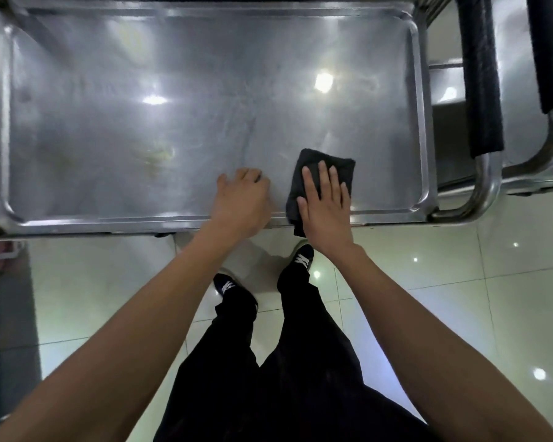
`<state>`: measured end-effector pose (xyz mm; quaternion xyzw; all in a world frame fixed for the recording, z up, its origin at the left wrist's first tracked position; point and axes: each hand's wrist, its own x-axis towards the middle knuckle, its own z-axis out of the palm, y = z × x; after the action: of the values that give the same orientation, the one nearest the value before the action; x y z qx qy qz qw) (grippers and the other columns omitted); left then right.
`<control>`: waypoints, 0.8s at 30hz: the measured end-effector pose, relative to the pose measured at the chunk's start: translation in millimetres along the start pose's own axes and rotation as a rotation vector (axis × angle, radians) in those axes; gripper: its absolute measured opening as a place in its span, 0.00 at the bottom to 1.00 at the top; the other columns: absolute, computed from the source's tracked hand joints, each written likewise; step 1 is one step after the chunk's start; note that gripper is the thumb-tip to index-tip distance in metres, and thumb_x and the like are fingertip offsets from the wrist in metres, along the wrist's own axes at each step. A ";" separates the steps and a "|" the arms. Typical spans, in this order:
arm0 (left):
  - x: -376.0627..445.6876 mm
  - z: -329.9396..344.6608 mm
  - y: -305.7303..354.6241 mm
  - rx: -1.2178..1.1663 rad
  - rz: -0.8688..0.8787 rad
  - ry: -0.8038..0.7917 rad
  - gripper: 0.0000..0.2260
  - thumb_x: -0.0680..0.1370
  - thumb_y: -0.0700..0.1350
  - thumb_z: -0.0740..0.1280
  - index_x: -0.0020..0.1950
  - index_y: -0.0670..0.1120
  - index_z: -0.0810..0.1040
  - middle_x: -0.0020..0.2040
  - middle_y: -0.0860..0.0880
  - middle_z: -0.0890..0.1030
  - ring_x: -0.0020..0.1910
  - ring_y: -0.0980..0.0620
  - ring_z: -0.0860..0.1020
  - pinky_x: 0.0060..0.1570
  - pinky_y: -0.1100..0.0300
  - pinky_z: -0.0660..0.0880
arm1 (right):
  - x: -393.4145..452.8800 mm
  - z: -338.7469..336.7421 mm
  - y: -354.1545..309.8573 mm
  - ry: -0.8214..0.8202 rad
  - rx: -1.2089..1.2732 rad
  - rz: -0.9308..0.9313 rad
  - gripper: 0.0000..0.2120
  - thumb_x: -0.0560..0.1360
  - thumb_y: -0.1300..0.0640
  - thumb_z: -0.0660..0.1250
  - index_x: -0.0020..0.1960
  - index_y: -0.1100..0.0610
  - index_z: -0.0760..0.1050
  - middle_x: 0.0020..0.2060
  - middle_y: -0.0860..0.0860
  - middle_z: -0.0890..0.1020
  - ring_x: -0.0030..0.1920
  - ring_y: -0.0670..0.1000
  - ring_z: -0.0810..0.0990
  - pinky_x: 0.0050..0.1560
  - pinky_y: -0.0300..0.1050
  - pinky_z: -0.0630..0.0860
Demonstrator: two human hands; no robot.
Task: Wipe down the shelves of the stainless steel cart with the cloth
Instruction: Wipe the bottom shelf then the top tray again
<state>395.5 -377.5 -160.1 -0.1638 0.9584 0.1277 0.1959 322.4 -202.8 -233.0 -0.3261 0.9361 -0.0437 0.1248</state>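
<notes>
The folded black cloth [324, 173] is pressed flat under the open-fingered right grip [324, 202] for wiping the shiny steel cart shelf [173, 106], steadied by the loosely curled, empty left grip [241, 199] just beside it.

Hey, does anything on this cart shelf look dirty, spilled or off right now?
Yes. A yellowish smear sits on the shelf, left of centre toward the near edge, apart from both hands. The right hand presses the dark cloth flat near the right end; the left hand rests beside it. Nothing looks damaged.

Bright overhead lamps glare off the shelf [205, 106] (edges bowed, left side blurred).
</notes>
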 end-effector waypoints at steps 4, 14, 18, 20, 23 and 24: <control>-19.7 2.8 -32.1 -0.025 -0.039 0.018 0.16 0.79 0.42 0.60 0.66 0.44 0.75 0.71 0.45 0.71 0.72 0.43 0.65 0.71 0.39 0.59 | 6.7 9.0 -45.7 -0.025 0.008 -0.042 0.28 0.85 0.45 0.45 0.82 0.50 0.43 0.81 0.56 0.47 0.81 0.57 0.44 0.79 0.59 0.49; -61.3 9.2 -125.8 -0.076 -0.158 0.052 0.18 0.78 0.45 0.62 0.68 0.47 0.74 0.72 0.47 0.71 0.74 0.45 0.64 0.71 0.38 0.58 | 24.6 16.1 -150.6 -0.077 0.059 -0.152 0.29 0.84 0.43 0.49 0.82 0.50 0.46 0.82 0.54 0.47 0.81 0.56 0.43 0.79 0.59 0.45; -73.2 8.6 -155.4 -0.109 -0.186 0.071 0.17 0.79 0.46 0.61 0.67 0.47 0.74 0.72 0.47 0.71 0.73 0.44 0.65 0.72 0.38 0.59 | 28.8 12.4 -177.3 -0.085 0.064 -0.153 0.31 0.82 0.42 0.54 0.82 0.48 0.49 0.81 0.53 0.50 0.81 0.56 0.46 0.79 0.59 0.48; -75.4 7.1 -166.6 -0.120 -0.190 0.073 0.14 0.78 0.46 0.61 0.64 0.48 0.75 0.72 0.47 0.71 0.73 0.44 0.65 0.72 0.37 0.59 | 29.7 9.4 -181.1 -0.087 0.057 -0.144 0.32 0.82 0.42 0.56 0.82 0.48 0.50 0.81 0.53 0.51 0.81 0.57 0.47 0.79 0.59 0.48; -75.5 3.3 -177.5 -0.128 -0.200 0.095 0.13 0.78 0.45 0.60 0.60 0.48 0.77 0.69 0.48 0.74 0.71 0.43 0.67 0.69 0.37 0.61 | 29.5 6.2 -185.0 -0.052 0.096 -0.122 0.32 0.81 0.45 0.62 0.81 0.50 0.55 0.80 0.55 0.55 0.80 0.58 0.51 0.79 0.57 0.52; -74.6 1.5 -179.6 -0.129 -0.204 0.108 0.13 0.78 0.45 0.60 0.61 0.48 0.77 0.69 0.48 0.74 0.70 0.43 0.68 0.69 0.37 0.61 | 30.0 5.0 -187.6 -0.020 0.123 -0.112 0.31 0.80 0.48 0.64 0.80 0.52 0.58 0.79 0.56 0.58 0.79 0.59 0.54 0.78 0.57 0.55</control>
<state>526.2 -521.4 -162.8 -0.2793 0.9357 0.1593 0.1451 413.5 -368.4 -213.4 -0.3698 0.9107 -0.1050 0.1512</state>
